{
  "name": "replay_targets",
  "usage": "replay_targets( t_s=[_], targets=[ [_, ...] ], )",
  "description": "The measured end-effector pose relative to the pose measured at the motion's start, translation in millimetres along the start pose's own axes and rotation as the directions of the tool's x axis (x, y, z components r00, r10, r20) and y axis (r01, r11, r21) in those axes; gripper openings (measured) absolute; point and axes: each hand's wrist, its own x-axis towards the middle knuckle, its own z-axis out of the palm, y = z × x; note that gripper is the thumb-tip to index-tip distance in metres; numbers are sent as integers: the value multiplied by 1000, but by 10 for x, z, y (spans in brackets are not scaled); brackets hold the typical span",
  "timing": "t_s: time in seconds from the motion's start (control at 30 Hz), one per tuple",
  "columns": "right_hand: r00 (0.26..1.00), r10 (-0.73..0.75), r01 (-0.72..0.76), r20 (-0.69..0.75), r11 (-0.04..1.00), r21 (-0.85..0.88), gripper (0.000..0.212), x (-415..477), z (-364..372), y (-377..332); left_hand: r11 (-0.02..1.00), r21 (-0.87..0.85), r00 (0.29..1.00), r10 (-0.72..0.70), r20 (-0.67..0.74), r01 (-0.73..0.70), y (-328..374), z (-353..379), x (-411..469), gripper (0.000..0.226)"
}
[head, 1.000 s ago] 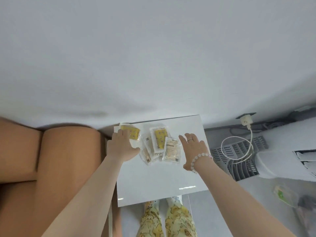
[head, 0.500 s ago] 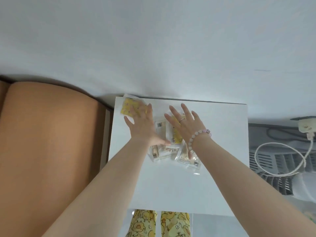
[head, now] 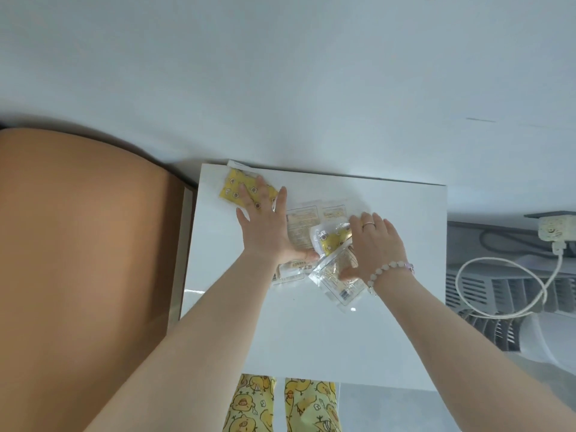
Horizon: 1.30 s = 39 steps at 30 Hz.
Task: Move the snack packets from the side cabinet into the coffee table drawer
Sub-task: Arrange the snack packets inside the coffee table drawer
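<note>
Packets [head: 304,229] lie in a loose, overlapping pile on the white top of the cabinet [head: 311,338], toward its far left half; none lifted. Yellow packet [head: 233,188] sits apart from the pile at the far left corner, flat, long axis roughly left to right and tilted a little, left end toward the corner. White-label packets in the pile lie with their long axes running roughly away from the person. Small yellow packet [head: 332,240] rests on top of them, one edge raised. Clear packet [head: 338,285] is nearest the person, slanted, near end pointing toward the person and rightward. Left hand [head: 265,229]: fingers straight and spread, fingertips pressing flat on the yellow packet, thumb reaching right onto the pile. Right hand [head: 378,244]: fingers close together and bent down over the pile's right side, thumb on the clear packet; tips hidden, so pinch or no pinch cannot be told. Judged step: gathering, both hands raking the scatter into one bundle; carrying not yet begun. Next move calls for sliding the yellow packet in to the pile, then closing both hands under the stack; the slick film may let packets slip out. Drawer not in view. Wall [head: 280,73] behind the cabinet, sofa [head: 78,244] just to its left, cable [head: 498,307] to its right.
</note>
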Motion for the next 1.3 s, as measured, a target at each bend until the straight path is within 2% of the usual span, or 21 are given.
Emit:
replay_targets(
  t_s=[0.07, 0.2, 0.4, 0.53, 0.67, 0.8, 0.9, 0.97, 1.13, 1.2, 1.3],
  targets=[
    [1000, 6, -5, -28, 1000, 21, 97, -39, 47, 18, 1000, -23, 998, 9, -56, -10, 24, 67, -26, 133],
    [998, 48, -47, -49, 999, 21, 88, -91, 89, 25, 998, -32, 988, 52, -143, -57, -16, 119, -79, 125],
    [993, 97, -93, -69, 994, 65, 74, -159, 144, 15, 989, -143, 984, 0, -177, -25, -99, -78, -18, 113],
    [986, 145, -136, -81, 985, 111, 72, -176, 198, 29, 998, -52, 991, 20, -129, -27, -135, -142, 66, 106],
    [979, 188, -175, -82, 974, 146, 70, -189, 234, 27, 980, 172, 990, 118, -79, -103, -126, -175, 57, 90],
    [970, 232, -215, -73, 958, 189, 68, -217, 278, 25, 943, 327, 998, 64, -21, -54, 6, -153, 40, 71],
    [963, 260, -239, -76, 947, 213, 68, -228, 311, 26, 936, 351, 998, 13, -67, 11, 47, -92, 97, 68],
    [958, 275, -252, -77, 941, 224, 69, -232, 331, 38, 934, 358, 996, 19, -87, 13, 38, -76, 126, 71],
    [951, 303, -275, -66, 922, 272, 68, -248, 344, 22, 915, 404, 995, 48, -91, -7, 37, -107, 177, 58],
    [948, 314, -284, -42, 901, 328, 65, -262, 347, -10, 929, 370, 997, 27, -74, 2, 49, -117, 179, 62],
    [939, 342, -303, -17, 853, 425, 57, -307, 377, -38, 974, 218, 988, -23, -152, 56, 45, -98, 164, 59]
  ],
)
